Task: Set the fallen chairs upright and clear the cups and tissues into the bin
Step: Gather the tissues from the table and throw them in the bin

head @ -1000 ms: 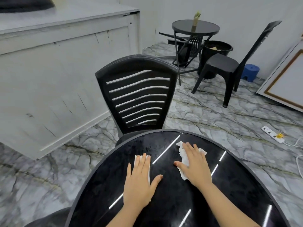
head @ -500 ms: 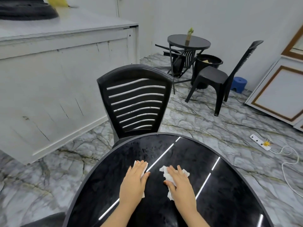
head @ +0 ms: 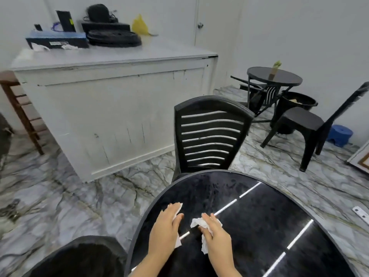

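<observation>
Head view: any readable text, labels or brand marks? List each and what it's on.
None can be read.
Blue box on the white counter: a pale label strip, too blurred to read.
Black upright item behind it: a small yellow mark, unreadable.

my hands drawn closer together across the table [head: 279, 226], right hand [head: 215, 234] now bunching its tissue [head: 196, 222], left hand [head: 165, 228] dragging its tissue [head: 178, 243] nearer

surface: glossy black round table [head: 259, 226] before us | on it: flat tissue [head: 178, 244] at 9 o'clock, crumpled tissue [head: 196, 222] just beside it toward 3 o'clock
</observation>
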Available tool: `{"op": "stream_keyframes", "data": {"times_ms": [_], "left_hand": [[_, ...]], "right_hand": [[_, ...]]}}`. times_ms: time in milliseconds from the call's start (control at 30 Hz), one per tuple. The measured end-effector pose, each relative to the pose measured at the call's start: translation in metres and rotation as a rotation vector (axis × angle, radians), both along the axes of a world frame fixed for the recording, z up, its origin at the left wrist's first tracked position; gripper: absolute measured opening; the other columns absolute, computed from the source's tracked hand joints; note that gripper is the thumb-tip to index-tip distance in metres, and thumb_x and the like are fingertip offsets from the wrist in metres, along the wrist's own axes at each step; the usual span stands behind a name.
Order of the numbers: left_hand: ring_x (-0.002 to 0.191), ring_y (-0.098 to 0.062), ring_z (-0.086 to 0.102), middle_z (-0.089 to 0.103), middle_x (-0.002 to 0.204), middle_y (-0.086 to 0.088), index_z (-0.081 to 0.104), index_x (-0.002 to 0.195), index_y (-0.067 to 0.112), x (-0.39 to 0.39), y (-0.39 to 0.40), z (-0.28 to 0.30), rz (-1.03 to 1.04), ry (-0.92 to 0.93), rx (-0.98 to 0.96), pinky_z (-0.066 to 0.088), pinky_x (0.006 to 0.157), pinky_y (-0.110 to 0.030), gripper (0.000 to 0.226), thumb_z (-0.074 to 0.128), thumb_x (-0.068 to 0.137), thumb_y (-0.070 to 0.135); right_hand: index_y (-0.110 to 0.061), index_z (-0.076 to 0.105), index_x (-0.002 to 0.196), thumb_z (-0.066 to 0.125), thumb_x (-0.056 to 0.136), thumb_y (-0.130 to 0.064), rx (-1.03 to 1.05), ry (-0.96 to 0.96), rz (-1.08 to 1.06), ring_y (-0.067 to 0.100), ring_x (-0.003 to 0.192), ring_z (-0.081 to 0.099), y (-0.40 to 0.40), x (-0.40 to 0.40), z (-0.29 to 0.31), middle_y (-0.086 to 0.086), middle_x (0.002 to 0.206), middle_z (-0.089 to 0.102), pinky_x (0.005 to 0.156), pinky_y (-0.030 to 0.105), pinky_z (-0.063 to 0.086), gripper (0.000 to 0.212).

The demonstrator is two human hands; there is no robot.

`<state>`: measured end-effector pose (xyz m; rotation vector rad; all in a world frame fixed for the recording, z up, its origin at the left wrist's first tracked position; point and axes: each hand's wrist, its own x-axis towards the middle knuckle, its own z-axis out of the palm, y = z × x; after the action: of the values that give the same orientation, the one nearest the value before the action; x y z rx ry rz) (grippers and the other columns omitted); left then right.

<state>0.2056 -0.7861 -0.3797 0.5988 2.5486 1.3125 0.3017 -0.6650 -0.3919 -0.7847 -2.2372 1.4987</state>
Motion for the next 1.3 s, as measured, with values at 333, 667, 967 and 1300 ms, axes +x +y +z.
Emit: {"op": "stream_keyframes", "data": {"times_ms": [333, 667, 967, 1300], "left_hand": [[0.123, -0.002, 0.044, 0.052, 0.135, 0.013, 0.048, 0.131, 0.033, -0.047, -0.188, 0.034, 0.362, 0.074, -0.005, 0.035, 0.096, -0.021, 0.038, 0.042, 0.095, 0.041], [0.126, -0.006, 0.044, 0.052, 0.136, 0.011, 0.049, 0.132, 0.028, -0.014, -0.384, 0.016, 0.544, 0.070, -0.079, 0.035, 0.099, -0.019, 0.036, 0.043, 0.097, 0.034], [0.117, -0.007, 0.049, 0.057, 0.129, 0.010, 0.055, 0.126, 0.028, 0.028, -0.448, -0.065, 0.664, -0.122, -0.146, 0.038, 0.095, -0.020, 0.032, 0.047, 0.095, 0.031], [0.146, -0.017, 0.004, 0.011, 0.158, 0.007, 0.014, 0.147, 0.031, 0.024, -0.431, -0.147, 0.495, -0.332, -0.405, -0.001, 0.117, -0.042, 0.076, 0.043, 0.085, 0.063]], "right_hand": [[-0.016, 0.062, 0.121, 0.059, 0.089, -0.012, 0.165, -0.016, 0.365, 0.010, 0.135, 0.037, -0.144, -0.087, 0.039, -0.005, 0.128, 0.059, 0.108, 0.023, 0.035, 0.032], [-0.021, 0.055, 0.129, 0.055, 0.092, -0.020, 0.255, -0.168, 0.592, 0.014, 0.142, 0.026, -0.317, -0.104, 0.025, -0.001, 0.143, 0.047, 0.109, 0.028, 0.028, 0.036], [-0.021, 0.059, 0.124, 0.058, 0.090, -0.019, 0.103, -0.393, 0.505, 0.019, 0.137, 0.036, -0.371, -0.066, -0.040, 0.011, 0.144, 0.046, 0.105, 0.026, 0.027, 0.034], [-0.040, -0.002, 0.146, 0.064, 0.067, -0.067, 0.333, -0.654, 0.752, 0.028, 0.144, -0.020, -0.376, -0.052, -0.157, -0.015, 0.151, -0.017, 0.116, 0.056, 0.006, 0.106]]}}
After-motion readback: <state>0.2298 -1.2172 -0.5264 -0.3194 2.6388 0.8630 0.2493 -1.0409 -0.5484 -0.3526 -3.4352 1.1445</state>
